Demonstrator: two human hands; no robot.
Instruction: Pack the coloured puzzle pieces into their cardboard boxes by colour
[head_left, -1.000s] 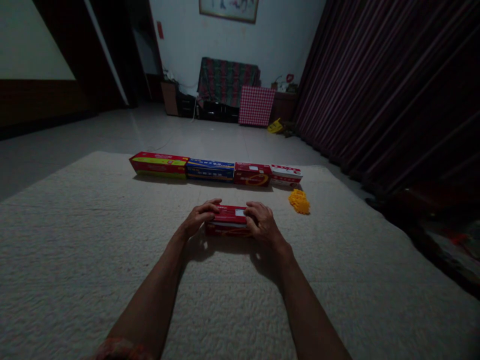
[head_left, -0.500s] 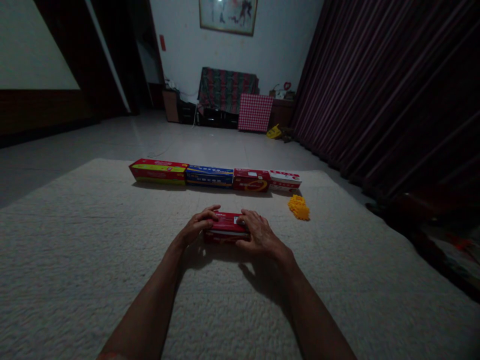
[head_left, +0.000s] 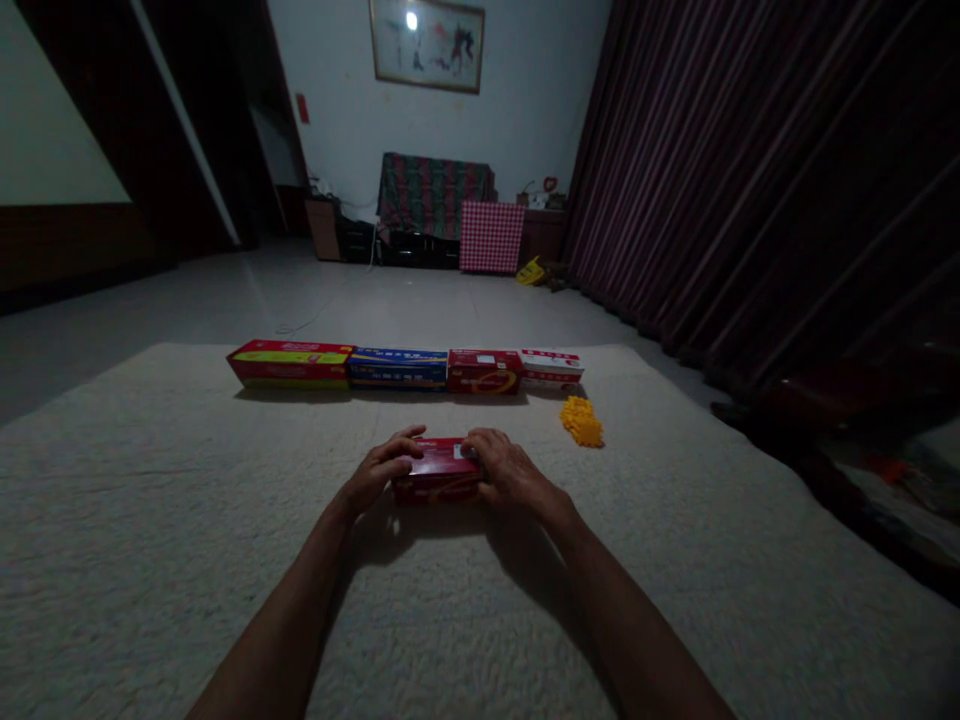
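Observation:
A small red box (head_left: 437, 470) lies on a cream textured rug (head_left: 150, 520) in front of me. My left hand (head_left: 377, 470) grips its left end with fingers curled over the top. Over its right end my right hand (head_left: 501, 468) is wrapped the same way. Farther out, a row of boxes lies end to end: a red and yellow box (head_left: 289, 363), a blue box (head_left: 397, 367), a red box (head_left: 484, 371) and a white and red box (head_left: 552, 367). A yellow fluffy thing (head_left: 581, 421) lies to the right of the row.
Past the rug the pale tiled floor (head_left: 420, 300) runs to a wall with a covered piece of furniture (head_left: 433, 195) and a red checked panel (head_left: 491, 237). Dark striped curtains (head_left: 750, 180) line the right side. Dark clutter (head_left: 862, 440) sits at the rug's right edge.
The view has tilted up a little, so the box and both hands sit lower in the picture. My right hand has slid further over the box's right end.

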